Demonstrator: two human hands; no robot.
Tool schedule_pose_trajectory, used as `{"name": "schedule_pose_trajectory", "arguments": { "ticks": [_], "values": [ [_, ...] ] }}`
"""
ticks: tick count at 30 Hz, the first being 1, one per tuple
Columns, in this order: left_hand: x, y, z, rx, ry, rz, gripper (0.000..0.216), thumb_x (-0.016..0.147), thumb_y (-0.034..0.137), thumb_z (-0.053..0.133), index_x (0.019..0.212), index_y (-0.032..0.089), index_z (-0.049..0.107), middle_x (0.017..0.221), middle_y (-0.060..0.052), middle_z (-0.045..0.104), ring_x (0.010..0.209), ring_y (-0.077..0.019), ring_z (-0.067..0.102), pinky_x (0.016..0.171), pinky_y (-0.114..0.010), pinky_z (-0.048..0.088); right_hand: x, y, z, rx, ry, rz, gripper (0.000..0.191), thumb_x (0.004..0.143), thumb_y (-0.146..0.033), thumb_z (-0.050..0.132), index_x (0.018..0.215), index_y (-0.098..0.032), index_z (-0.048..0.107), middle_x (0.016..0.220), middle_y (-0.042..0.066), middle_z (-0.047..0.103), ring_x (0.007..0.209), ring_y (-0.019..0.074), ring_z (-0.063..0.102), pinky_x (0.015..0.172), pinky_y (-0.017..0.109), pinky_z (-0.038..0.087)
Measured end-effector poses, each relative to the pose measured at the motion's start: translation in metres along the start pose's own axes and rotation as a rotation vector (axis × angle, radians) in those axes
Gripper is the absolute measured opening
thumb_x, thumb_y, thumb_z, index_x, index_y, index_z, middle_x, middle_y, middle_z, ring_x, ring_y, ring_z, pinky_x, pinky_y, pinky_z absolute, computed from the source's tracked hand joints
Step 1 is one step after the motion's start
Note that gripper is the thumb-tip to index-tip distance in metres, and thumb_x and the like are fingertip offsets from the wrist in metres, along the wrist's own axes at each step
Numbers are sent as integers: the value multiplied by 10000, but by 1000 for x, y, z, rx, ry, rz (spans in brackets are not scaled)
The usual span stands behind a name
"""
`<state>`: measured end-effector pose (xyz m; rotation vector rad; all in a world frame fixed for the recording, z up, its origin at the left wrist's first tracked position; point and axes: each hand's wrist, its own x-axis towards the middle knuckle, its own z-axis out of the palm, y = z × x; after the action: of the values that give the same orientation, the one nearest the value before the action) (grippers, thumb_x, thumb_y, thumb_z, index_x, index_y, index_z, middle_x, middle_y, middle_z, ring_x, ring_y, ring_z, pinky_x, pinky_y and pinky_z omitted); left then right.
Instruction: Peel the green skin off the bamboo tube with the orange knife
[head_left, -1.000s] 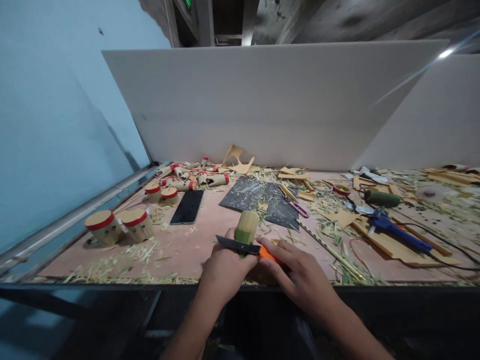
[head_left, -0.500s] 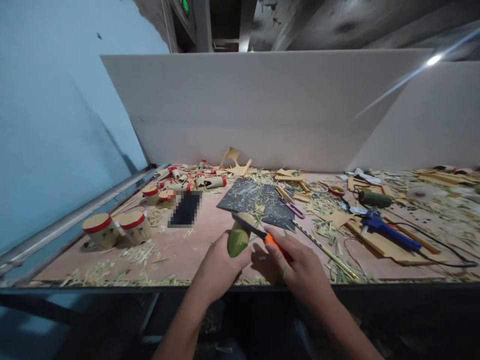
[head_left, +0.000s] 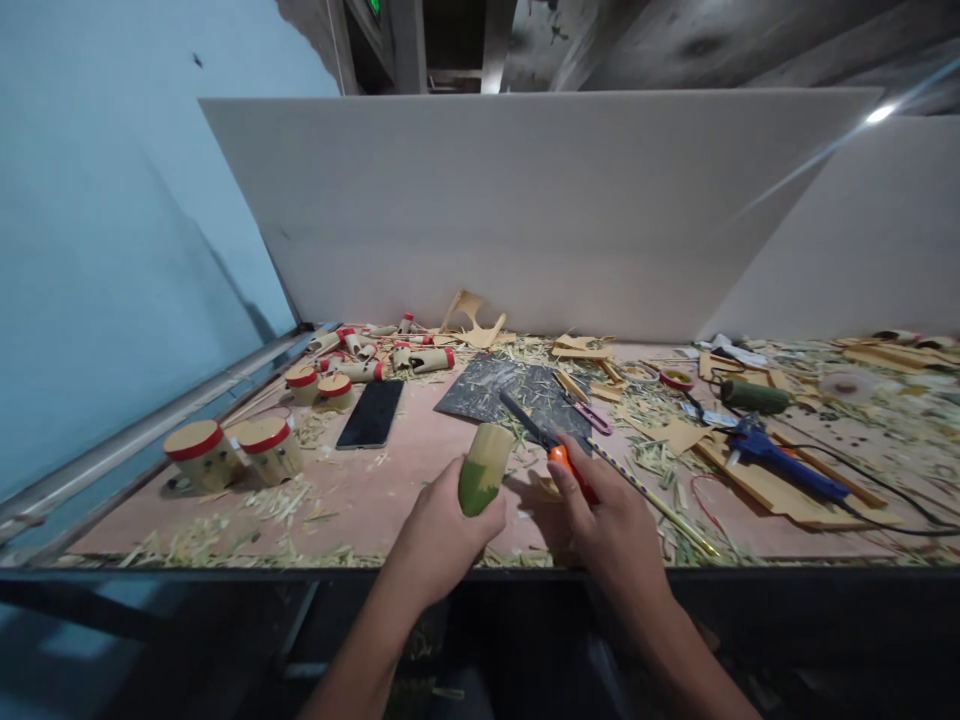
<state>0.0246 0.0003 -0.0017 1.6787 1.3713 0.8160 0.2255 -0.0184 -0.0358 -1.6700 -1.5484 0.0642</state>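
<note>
I am wrapping my left hand [head_left: 446, 525] around a short cylinder of pale-and-green bamboo [head_left: 487, 470], just below the centre of the frame, its far end tilting upward and slightly right. My fingers are closing on its nearer part, with the thumb bearing on its lower right side. I am judging it light and stiff, unlikely to give under a squeeze; its green skin is probably feeling slicker than the pale wood, so gripping low around the barrel is seeming soundest, leaving the upper end free. Its wall is probably resisting crushing, though perhaps splitting along the grain.

The bamboo is showing pale straw-yellow above and mottled green below, a ragged border dividing the two; my hand is hiding its base. To its right, my right hand [head_left: 611, 510] is clasping a dark-bladed knife with an orange-red handle [head_left: 570, 470], its blade pointing upper left, apart from the bamboo.
</note>
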Motion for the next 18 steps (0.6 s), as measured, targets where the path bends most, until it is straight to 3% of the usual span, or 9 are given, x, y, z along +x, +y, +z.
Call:
{"name": "schedule_pose_trajectory", "arguments": {
  "ticks": [4, 7, 10, 13, 15, 18],
  "values": [
    [3, 1, -1, -63, -40, -22, 130, 884, 334, 619, 939, 217, 606, 723, 32, 630, 609, -158, 573, 541, -233, 427, -2, -1, -3, 116, -75, -83, 507, 1068, -510, 442, 1431, -221, 646, 1047, 101, 762, 946, 260, 727, 789, 343, 551],
    [5, 0, -2, -91, -41, -46, 149, 872, 344, 631, 925, 205, 618, 733, 22, 648, 620, -159, 582, 551, -237, 442, -4, -3, -6, 101, -232, -184, 473, 1071, -477, 446, 1425, -244, 655, 989, 87, 757, 903, 251, 728, 789, 342, 551],
    [5, 0, -4, -94, -80, -89, 91, 816, 250, 631, 880, 190, 656, 724, 15, 666, 614, -151, 565, 553, -237, 429, -5, -5, -10, 115, -390, -289, 447, 1077, -449, 448, 1425, -263, 656, 983, 79, 746, 902, 238, 720, 796, 332, 549],
    [3, -1, -6, -158, -110, -62, 234, 769, 178, 628, 994, 192, 691, 811, 14, 702, 674, -150, 583, 584, -228, 440, -5, -5, -10, 129, -464, -342, 448, 1072, -461, 461, 1422, -265, 662, 978, 77, 736, 902, 233, 715, 787, 322, 552],
    [3, 0, -6, -216, -155, -29, 312, 782, 185, 640, 1092, 193, 670, 860, 11, 701, 707, -151, 589, 604, -227, 451, -3, -3, -7, 98, -384, -283, 470, 1066, -493, 457, 1403, -253, 680, 958, 83, 737, 887, 242, 716, 759, 326, 551],
    [2, 0, -4, -250, -246, 19, 286, 818, 228, 678, 1097, 186, 631, 858, 16, 659, 713, -141, 570, 632, -228, 465, 2, 2, -2, -53, -134, -43, 529, 1062, -539, 425, 1399, -226, 686, 975, 116, 755, 879, 290, 727, 717, 366, 543]
  ]
}}
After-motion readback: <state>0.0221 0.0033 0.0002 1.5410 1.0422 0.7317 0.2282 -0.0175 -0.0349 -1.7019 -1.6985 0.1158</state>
